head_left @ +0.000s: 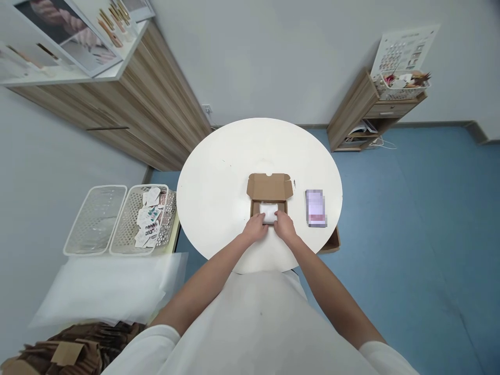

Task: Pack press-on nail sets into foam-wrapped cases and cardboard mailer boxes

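Observation:
A small brown cardboard box [269,187] lies on the round white table [219,177], its lid folded back away from me. Within the box is a white wrapped packet [269,212], rectangular and soft-looking; what it contains is hidden. My left hand [255,228] grips the packet's near left corner, while my right hand [284,227] grips its right side. Both hands reach over the front rim of the box, with thumbs towards each other on the packet.
Right of the box lies a phone [315,208] with a blurred screen. Small dark marks dot the table. At left stand white baskets [117,229], one holding small packets, beside clear plastic sheets [109,286] and brown folded cardboard [74,349]. A wooden cabinet [355,114] stands back right.

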